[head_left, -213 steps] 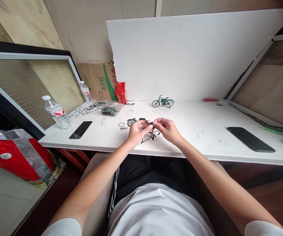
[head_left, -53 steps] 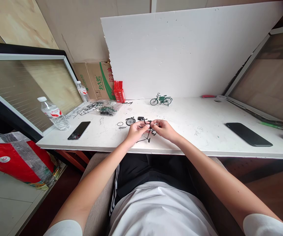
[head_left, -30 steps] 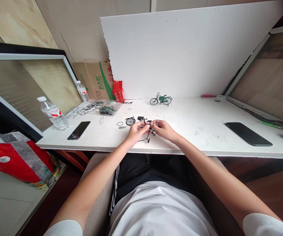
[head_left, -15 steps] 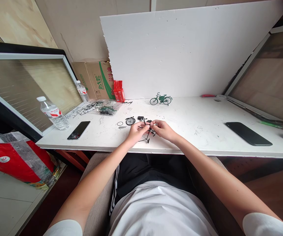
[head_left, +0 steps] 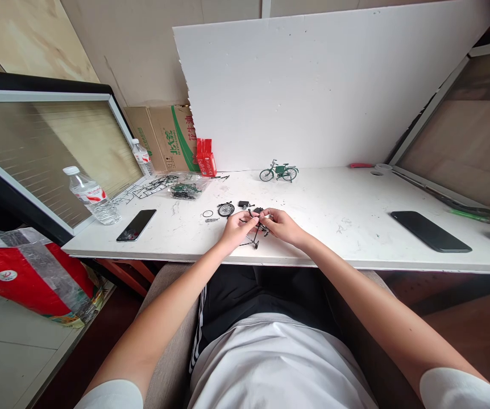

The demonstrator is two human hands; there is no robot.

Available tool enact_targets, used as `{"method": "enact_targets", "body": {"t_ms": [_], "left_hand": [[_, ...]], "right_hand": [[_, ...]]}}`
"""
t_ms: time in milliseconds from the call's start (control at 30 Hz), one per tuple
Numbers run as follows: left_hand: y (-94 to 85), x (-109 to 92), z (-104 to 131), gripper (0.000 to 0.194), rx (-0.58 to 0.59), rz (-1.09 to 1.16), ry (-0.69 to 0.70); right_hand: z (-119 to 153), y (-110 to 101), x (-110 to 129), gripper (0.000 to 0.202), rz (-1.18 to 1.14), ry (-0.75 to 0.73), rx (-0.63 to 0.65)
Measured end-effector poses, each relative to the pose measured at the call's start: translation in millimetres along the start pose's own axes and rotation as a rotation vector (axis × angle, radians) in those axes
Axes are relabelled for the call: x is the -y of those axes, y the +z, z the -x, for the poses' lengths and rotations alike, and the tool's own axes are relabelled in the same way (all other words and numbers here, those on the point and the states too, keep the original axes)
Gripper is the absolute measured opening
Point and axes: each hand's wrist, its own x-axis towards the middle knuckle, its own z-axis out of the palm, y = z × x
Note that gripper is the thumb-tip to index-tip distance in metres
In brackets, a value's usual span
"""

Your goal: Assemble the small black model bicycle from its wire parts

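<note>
Near the table's front edge, a black model bicycle frame (head_left: 251,242) is pinched between my two hands. My left hand (head_left: 237,232) is closed on its left side, thumb and fingertips pressed together. From the other side my right hand (head_left: 284,225) grips it, fingertips meeting those of the left. Fingers cover much of the frame and any small part between them. Just beyond my left hand lie a black spoked model wheel (head_left: 226,209), a small black block-like part (head_left: 244,204) and a thin black ring (head_left: 207,213).
A finished green model bicycle (head_left: 279,171) stands at the back. Left are a bag of green parts (head_left: 185,191), black sprues (head_left: 155,186), a phone (head_left: 136,225) and a water bottle (head_left: 94,196). A dark phone-like slab (head_left: 430,232) lies right. A white board (head_left: 313,91) rises behind.
Almost nothing differs. My right fingers have shifted very slightly against the frame, and both hands stay in the same place.
</note>
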Motion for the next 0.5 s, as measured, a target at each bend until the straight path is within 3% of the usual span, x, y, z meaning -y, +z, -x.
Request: {"method": "enact_targets", "body": {"t_ms": [500], "left_hand": [[0.4, 2.6, -0.2, 0.040, -0.001, 0.009, -0.025]], "right_hand": [[-0.6, 2.7, -4.7, 0.042, 0.024, -0.010, 0.005]]}}
